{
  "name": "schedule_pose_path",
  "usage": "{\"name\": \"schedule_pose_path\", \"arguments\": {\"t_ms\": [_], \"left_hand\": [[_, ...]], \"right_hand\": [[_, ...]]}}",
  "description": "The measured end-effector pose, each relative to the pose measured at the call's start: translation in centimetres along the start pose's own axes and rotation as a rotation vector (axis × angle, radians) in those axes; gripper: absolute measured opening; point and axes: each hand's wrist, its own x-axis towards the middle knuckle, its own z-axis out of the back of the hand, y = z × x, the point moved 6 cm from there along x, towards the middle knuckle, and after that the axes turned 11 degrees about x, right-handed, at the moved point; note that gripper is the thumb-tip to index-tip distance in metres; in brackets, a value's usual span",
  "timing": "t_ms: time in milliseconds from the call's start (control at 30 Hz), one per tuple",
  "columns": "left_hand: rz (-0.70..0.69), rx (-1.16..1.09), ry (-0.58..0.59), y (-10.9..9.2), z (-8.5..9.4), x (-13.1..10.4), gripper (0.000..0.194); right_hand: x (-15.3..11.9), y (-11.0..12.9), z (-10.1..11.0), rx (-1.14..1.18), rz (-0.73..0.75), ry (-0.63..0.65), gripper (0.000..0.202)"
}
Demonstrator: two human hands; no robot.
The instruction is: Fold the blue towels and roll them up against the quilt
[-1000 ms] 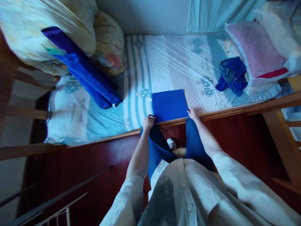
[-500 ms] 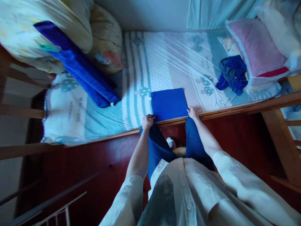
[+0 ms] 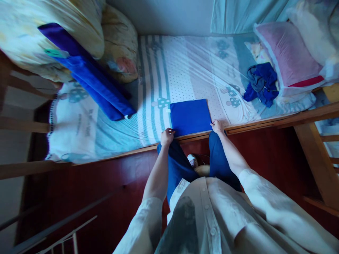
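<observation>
A flat blue rectangular cloth (image 3: 191,117) lies on the bed near its front edge, with a small white tag at its left side. My left hand (image 3: 167,136) pinches its near left corner. At the near right corner, my right hand (image 3: 217,127) grips the cloth's edge between thumb and fingers. The cloth looks smooth; whether it is folded in layers I cannot tell.
Long folded blue fabric (image 3: 97,77) with a green piece leans on stuffed bags (image 3: 120,46) at left. Crumpled dark blue cloth (image 3: 262,83) lies by a pink pillow (image 3: 296,53) at right. A wooden rail (image 3: 270,125) edges the bed (image 3: 185,67).
</observation>
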Motion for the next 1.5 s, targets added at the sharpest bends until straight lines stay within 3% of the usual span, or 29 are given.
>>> {"name": "schedule_pose_path", "arguments": {"t_ms": [133, 267, 433, 667, 933, 1067, 1300, 1500], "left_hand": [[-0.049, -0.008, -0.018, -0.3, 0.5, -0.6, 0.029], [-0.196, 0.003, -0.120, -1.0, 1.3, -1.4, 0.039], [-0.374, 0.027, -0.024, -2.3, 0.5, -2.4, 0.045], [-0.328, 0.199, 0.117, -2.2, -0.3, -2.7, 0.067], [-0.359, 0.262, 0.126, -2.6, -0.9, -2.1, 0.070], [-0.342, 0.232, 0.119, -2.6, -1.0, -1.9, 0.069], [-0.315, 0.190, 0.087, -2.2, -1.0, -1.5, 0.061], [-0.303, 0.240, 0.106, -2.2, -0.4, -2.5, 0.058]], "right_hand": [[-0.7, 0.6, 0.7, 0.024, 0.070, -0.056, 0.028], [-1.7, 1.7, 1.4, 0.068, 0.266, -0.105, 0.035], [-2.7, 2.6, 0.6, 0.081, 0.430, 0.035, 0.039], [-2.9, 2.5, -0.7, -0.058, 0.371, 0.213, 0.066], [-2.0, 2.2, -1.2, -0.097, 0.289, 0.190, 0.081], [-1.5, 2.3, -1.4, -0.077, 0.291, 0.177, 0.075], [-1.5, 2.6, -1.1, 0.007, 0.293, 0.152, 0.045], [-2.5, 2.5, -0.1, 0.052, 0.281, 0.115, 0.042]]}}
